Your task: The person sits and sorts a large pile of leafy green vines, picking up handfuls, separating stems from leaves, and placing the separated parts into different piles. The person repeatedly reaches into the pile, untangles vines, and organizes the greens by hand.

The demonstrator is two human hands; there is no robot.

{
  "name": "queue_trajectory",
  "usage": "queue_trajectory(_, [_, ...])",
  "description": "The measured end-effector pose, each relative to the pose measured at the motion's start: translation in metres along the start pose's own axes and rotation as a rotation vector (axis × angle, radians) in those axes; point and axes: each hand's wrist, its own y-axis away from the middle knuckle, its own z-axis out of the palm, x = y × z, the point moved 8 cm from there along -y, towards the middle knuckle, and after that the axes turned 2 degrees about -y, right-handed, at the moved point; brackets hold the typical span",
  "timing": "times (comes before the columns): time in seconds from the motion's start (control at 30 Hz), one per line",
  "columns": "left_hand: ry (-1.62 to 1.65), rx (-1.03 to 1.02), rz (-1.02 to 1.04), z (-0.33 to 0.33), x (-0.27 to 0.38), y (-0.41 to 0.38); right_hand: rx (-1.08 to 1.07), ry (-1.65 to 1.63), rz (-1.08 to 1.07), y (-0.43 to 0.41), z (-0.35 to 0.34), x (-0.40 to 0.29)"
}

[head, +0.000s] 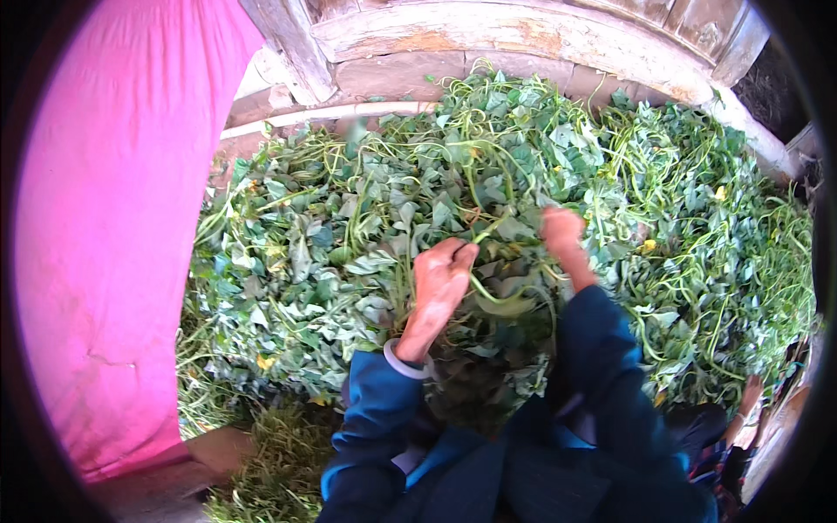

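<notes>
My left hand (444, 268), with a pale bangle (407, 363) at its wrist, is closed around a green vine stem (489, 230). The stem sticks out past my thumb and fingers towards the upper right, and a curved length hangs below the hand. My right hand (563, 232) is a little to the right, blurred by motion, its fingers curled; whether anything is in them cannot be made out. Both hands are over a broad heap of leafy green vines (418, 196), probably sweet potato vines, with some yellowed leaves. Beneath my hands is a darker, shaded hollow (497, 366).
A pink cloth (118, 229) hangs along the left side. Behind the heap run a weathered timber beam (497, 29), a wooden post (294, 52) and a pale pole (327, 114). Cut grass (274, 464) lies at lower left. Another person's arm (745, 402) shows at lower right.
</notes>
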Motion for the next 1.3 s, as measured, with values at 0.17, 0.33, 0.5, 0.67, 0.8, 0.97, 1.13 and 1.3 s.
queue_trajectory(0.17, [0.405, 0.108, -0.105, -0.024, -0.026, -0.026, 0.201, -0.918, 0.120, -0.006, -0.061, 0.008])
queue_trajectory(0.33, [0.681, -0.109, -0.242, 0.006, -0.029, -0.021, -0.391, -1.725, 0.198, 0.031, -0.073, -0.109])
queue_trajectory(0.5, [0.781, -0.208, -0.274, 0.016, -0.024, -0.021, -0.489, -1.794, 0.284, 0.046, -0.066, -0.114])
queue_trajectory(0.67, [0.808, -0.248, -0.165, 0.022, -0.010, -0.019, -0.250, -1.707, 0.138, 0.043, -0.058, -0.115])
queue_trajectory(0.8, [0.635, -0.207, -0.037, 0.015, -0.009, -0.020, -0.439, -1.859, 0.078, 0.046, -0.069, -0.126])
queue_trajectory(0.97, [0.102, -0.058, 0.139, 0.007, -0.004, -0.016, -0.570, -1.606, 0.015, 0.049, -0.068, -0.122])
queue_trajectory(1.13, [-0.272, -0.023, 0.266, 0.009, 0.004, -0.007, 0.022, -0.633, -0.562, 0.045, -0.114, -0.120])
queue_trajectory(1.3, [0.000, -0.115, -0.005, 0.017, -0.020, -0.007, 0.093, -0.468, -0.571, 0.040, -0.108, -0.113])
